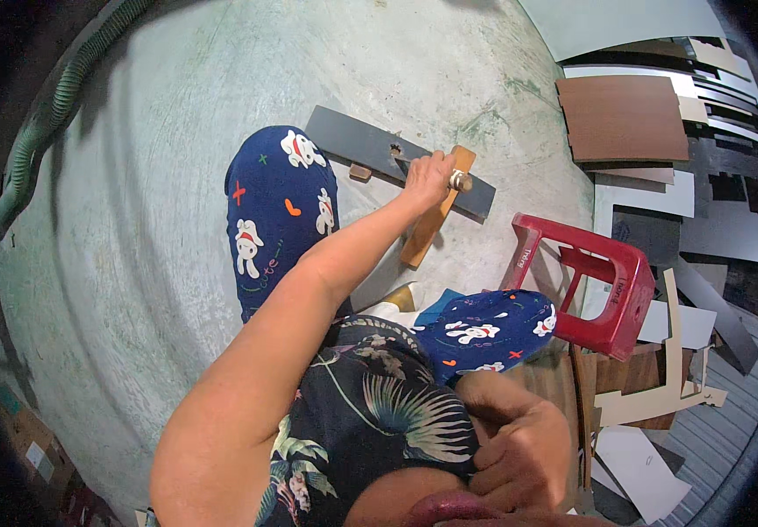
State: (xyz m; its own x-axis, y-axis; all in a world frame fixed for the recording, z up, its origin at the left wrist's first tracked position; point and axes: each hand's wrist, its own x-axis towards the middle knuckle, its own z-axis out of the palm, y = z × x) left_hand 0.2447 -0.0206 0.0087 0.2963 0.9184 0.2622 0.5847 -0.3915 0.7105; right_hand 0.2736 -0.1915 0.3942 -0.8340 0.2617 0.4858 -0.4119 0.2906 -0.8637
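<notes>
Left fingers (437, 167) curled, arm (357, 233) outstretched

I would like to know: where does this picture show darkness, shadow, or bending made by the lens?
Head view: the corners fall to black around the round fisheye field; head view: soft dark bands cross the pale floor near the green hose; head view: the ridged grey sheet curves at its outer edge, probably lens distortion; head view: the close right hand looks oversized.
</notes>
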